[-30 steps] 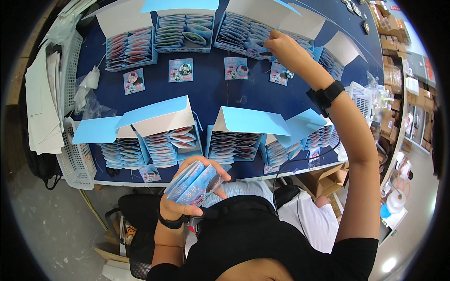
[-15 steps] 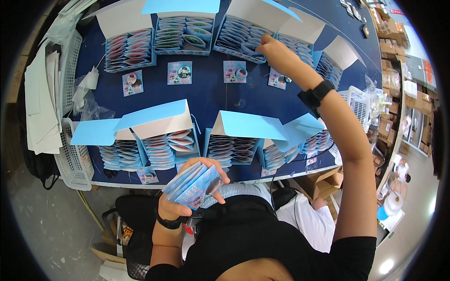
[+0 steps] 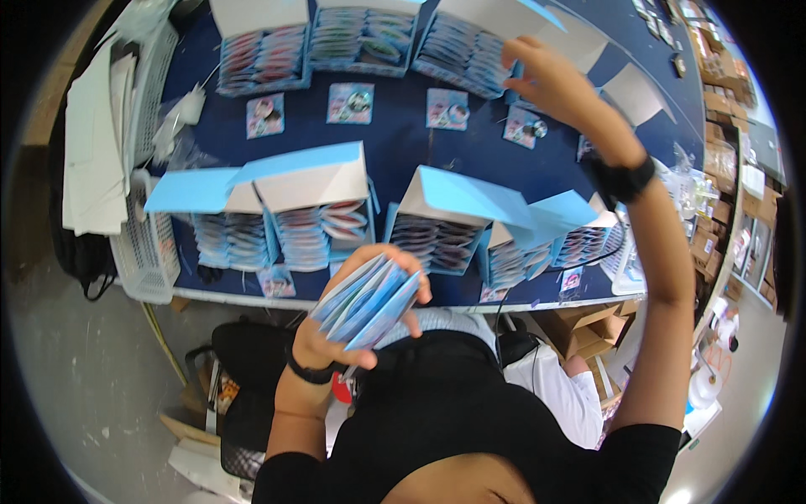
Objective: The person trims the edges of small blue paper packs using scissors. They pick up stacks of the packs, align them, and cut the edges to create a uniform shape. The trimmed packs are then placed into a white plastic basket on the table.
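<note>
My left hand (image 3: 359, 309) is wrapped round a fanned stack of blue flat packets (image 3: 366, 304), held upright over the table's near edge. Up at the far right, my right hand (image 3: 550, 82) hovers over the edge between two open boxes, thumb and fingers apart, with nothing visible in them. Just left of its fingertips stands an open blue box (image 3: 464, 52) packed with rows of similar packets. My hand and forearm partly cover the box to its right. Below it lies a square printed card with a round badge (image 3: 525, 128).
More lidded boxes of packets fill the far row, such as this box (image 3: 264, 59), and the near row, such as this box (image 3: 432, 244). Cards with badges (image 3: 350, 102) lie between rows. White plastic baskets (image 3: 144, 252) stand at the left; a black cable (image 3: 579, 262) crosses the near right.
The view has shifted, so the table appears higher. My right hand's fingers have come off a packet in the far box and spread. The stack in my left hand has tilted and fanned.
</note>
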`<state>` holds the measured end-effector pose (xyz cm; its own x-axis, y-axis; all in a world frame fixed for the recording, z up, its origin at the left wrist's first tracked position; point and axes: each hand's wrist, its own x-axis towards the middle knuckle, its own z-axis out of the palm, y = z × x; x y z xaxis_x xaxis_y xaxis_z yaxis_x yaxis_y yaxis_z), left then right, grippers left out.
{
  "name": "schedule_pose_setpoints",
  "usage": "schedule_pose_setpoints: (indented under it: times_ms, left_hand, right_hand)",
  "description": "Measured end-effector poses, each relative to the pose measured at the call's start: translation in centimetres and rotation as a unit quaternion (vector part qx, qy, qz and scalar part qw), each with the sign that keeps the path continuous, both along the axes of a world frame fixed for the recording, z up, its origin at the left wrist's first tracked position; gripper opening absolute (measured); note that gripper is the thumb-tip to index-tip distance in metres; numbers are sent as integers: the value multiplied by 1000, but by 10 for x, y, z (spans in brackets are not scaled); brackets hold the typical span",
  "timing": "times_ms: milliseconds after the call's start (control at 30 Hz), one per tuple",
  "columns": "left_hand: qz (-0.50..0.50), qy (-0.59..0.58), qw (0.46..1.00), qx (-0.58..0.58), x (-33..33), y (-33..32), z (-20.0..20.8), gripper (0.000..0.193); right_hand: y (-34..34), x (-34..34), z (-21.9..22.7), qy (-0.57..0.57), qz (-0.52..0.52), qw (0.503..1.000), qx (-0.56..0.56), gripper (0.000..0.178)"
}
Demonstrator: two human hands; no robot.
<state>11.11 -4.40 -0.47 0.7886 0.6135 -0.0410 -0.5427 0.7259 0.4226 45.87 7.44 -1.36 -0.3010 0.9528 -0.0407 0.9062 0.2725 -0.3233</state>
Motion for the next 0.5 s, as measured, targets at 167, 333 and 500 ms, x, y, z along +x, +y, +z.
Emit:
schedule_pose_setpoints:
  times_ms: [167,333,500]
  left_hand:
    - [-4,12,999,48,0,-10,4,94]
    - [-51,61,990,120,-5,-13,20,97]
    - [-58,55,996,30,-4,-23,29,98]
  right_hand:
    - [-50,-86,123,173,132,973,-73,10]
    - [-116,-124,154,276,247,920,-126,21]
    - [-135,-134,136,281,168,942,-78,20]
